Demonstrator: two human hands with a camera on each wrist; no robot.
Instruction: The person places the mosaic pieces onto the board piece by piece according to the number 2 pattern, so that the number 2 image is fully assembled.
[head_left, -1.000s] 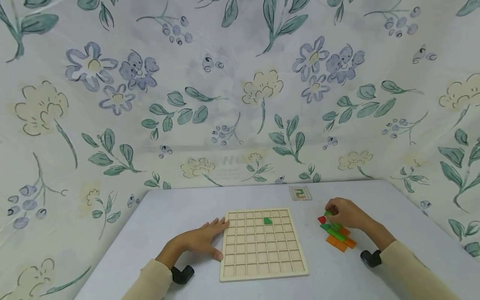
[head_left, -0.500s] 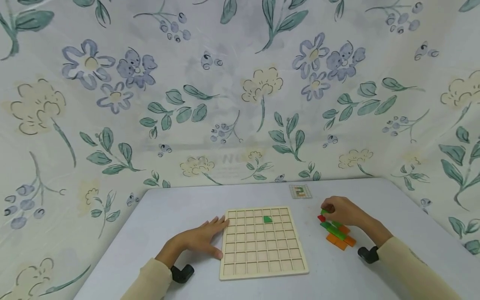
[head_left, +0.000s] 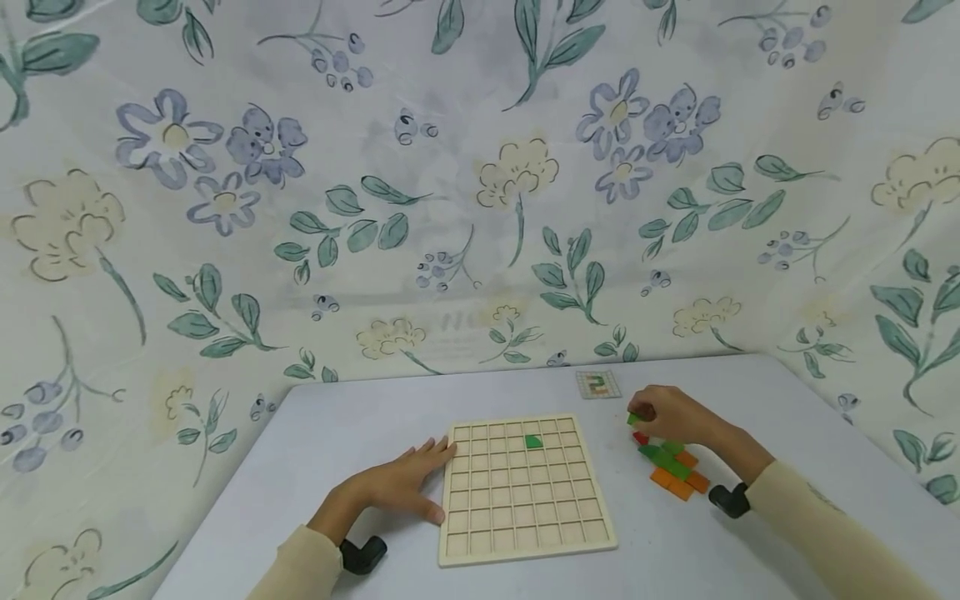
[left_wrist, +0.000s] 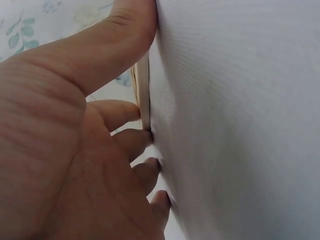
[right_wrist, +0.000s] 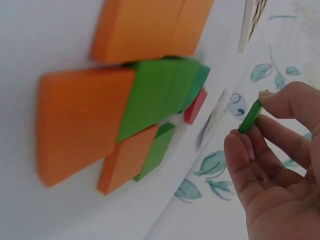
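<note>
My left hand [head_left: 401, 483] rests on the table with fingers straight and spread, its fingertips and thumb at the left edge of a wooden grid board [head_left: 480, 557]. One green piece with a curved side [head_left: 533, 442] lies in a cell near the board's top. To the right, my right hand [head_left: 675, 415] pinches a small green tile [right_wrist: 251, 116] between thumb and fingers, raised off the table. Below that hand lies a cluster of orange tiles [right_wrist: 85, 120] and green tiles [right_wrist: 150, 90], with a red piece [right_wrist: 196, 106] at its far end.
A small pattern card [head_left: 598, 384] with a grid lies at the back of the white table [head_left: 360, 417], beyond the board's upper right corner. A floral cloth [head_left: 450, 208] hangs behind the table's far edge.
My right hand has moved left and slightly away from the tile cluster, carrying the green tile off it. The left hand keeps its place at the board.
</note>
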